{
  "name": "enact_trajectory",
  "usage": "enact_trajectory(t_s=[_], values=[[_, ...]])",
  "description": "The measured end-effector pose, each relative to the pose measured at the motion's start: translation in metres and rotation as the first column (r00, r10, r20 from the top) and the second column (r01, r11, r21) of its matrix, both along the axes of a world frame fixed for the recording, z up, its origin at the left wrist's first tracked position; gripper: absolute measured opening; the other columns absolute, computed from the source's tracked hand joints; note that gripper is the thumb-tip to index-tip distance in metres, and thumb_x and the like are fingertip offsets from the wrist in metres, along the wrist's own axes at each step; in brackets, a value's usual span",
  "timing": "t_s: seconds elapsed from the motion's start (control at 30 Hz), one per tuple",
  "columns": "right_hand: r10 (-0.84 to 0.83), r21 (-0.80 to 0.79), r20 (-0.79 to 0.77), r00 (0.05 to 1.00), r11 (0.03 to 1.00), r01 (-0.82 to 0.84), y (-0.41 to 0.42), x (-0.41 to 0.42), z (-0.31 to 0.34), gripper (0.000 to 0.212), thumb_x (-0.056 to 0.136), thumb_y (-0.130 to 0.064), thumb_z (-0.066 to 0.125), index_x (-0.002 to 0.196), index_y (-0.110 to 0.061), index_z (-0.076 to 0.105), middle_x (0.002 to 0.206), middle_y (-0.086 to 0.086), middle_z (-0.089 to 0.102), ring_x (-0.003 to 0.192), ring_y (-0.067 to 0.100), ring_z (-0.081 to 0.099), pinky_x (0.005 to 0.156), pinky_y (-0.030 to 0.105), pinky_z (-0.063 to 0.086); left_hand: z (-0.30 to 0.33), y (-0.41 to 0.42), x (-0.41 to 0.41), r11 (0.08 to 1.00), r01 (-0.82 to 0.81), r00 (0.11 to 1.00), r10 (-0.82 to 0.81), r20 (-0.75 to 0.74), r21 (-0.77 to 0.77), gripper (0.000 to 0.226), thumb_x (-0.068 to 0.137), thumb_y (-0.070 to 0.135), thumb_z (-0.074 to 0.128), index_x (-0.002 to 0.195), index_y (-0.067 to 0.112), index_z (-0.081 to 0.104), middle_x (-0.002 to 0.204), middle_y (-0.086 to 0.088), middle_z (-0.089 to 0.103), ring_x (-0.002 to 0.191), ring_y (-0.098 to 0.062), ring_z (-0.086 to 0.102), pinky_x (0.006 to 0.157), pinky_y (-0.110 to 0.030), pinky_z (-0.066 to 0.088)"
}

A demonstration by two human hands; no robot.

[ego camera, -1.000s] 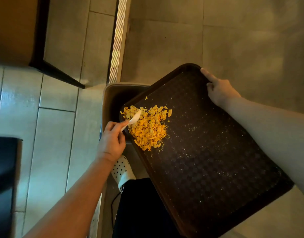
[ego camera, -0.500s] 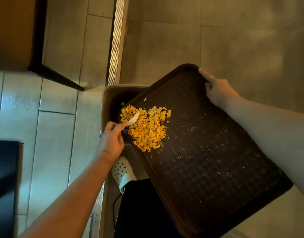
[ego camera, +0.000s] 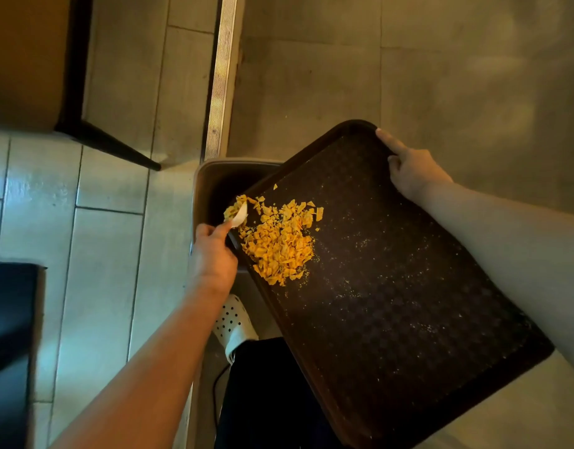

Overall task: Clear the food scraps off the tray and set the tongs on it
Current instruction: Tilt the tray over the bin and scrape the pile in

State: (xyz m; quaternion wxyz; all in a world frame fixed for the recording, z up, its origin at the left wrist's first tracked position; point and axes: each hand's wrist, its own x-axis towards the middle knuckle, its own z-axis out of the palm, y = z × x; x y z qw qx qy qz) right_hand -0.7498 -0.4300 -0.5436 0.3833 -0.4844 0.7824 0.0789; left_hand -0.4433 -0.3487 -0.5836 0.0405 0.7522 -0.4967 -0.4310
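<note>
The brown plastic tray looks stiff and light enough for one hand, though a corner grip leaves it free to swing, and its woven-textured face should hold crumbs back more than a smooth one would; the raised rim is the sensible place to take it. The right hand does just that, fingers curled over the rim at the corner farthest from the person. The tray is tilted, its low corner hanging over the open mouth of the beige waste bin, which stands on the floor just beside it. The food scraps are a loose heap of small, dry-looking orange-yellow flakes near that low corner, with fine pale crumbs scattered up the dark surface behind them; they should be weightless and slide or scatter readily, so sweeping beats lifting. The left hand grips a white utensil, probably the tongs' end, though only its spoon-shaped tip shows, set against the bin-side edge of the heap. A few flakes lie right at the rim above the bin.
</note>
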Motion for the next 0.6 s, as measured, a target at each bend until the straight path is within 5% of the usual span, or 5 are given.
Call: enact_trajectory(t_s=[0.17, 0.3, 0.43, 0.6], values=[[0.014, -0.015, -0.008, 1.0, 1.0, -0.014, -0.001, -0.002, 0.0, 0.052, 0.103, -0.02, 0.025, 0.146, -0.047, 0.014, 0.127, 0.019, 0.051, 0.067, 0.014, 0.049, 0.074, 0.032, 0.04, 0.01, 0.008, 0.005, 0.999, 0.041, 0.999, -0.041, 0.013, -0.018, 0.049, 0.093, 0.002, 0.042, 0.139, 0.02, 0.04, 0.113, -0.001, 0.038, 0.087, -0.012, 0.045, 0.083, -0.033, 0.045], [0.008, -0.015, -0.005, 1.0, 1.0, -0.008, 0.0, -0.002, -0.003, 0.051, 0.103, -0.022, 0.025, 0.146, -0.049, 0.015, 0.13, 0.018, 0.05, 0.068, 0.016, 0.052, 0.071, 0.032, 0.04, 0.009, 0.01, -0.007, 0.979, 0.202, 0.979, -0.202, 0.003, -0.036, 0.051, 0.09, -0.007, 0.041, 0.137, 0.012, 0.042, 0.129, -0.017, 0.038, 0.104, -0.031, 0.048, 0.086, -0.026, 0.039], [-0.01, -0.014, 0.007, 1.0, 1.0, 0.01, 0.002, -0.005, -0.003, 0.052, 0.103, -0.022, 0.025, 0.144, -0.052, 0.014, 0.131, 0.016, 0.05, 0.072, 0.019, 0.056, 0.071, 0.033, 0.044, 0.005, 0.008, -0.006, 0.998, 0.06, 0.998, -0.06, -0.004, -0.011, 0.051, 0.086, -0.013, 0.039, 0.133, 0.007, 0.047, 0.132, -0.026, 0.038, 0.115, -0.04, 0.042, 0.093, -0.032, 0.036], [-0.012, -0.009, 0.012, 1.0, 1.0, 0.012, 0.002, -0.005, -0.005, 0.053, 0.103, -0.021, 0.025, 0.144, -0.052, 0.014, 0.138, 0.015, 0.046, 0.086, 0.024, 0.058, 0.084, 0.038, 0.048, 0.014, 0.005, -0.008, 0.998, 0.064, 0.995, -0.063, 0.073, -0.014, 0.05, 0.092, 0.003, 0.044, 0.139, 0.02, 0.04, 0.122, -0.008, 0.039, 0.093, -0.019, 0.05, 0.092, -0.035, 0.047]])
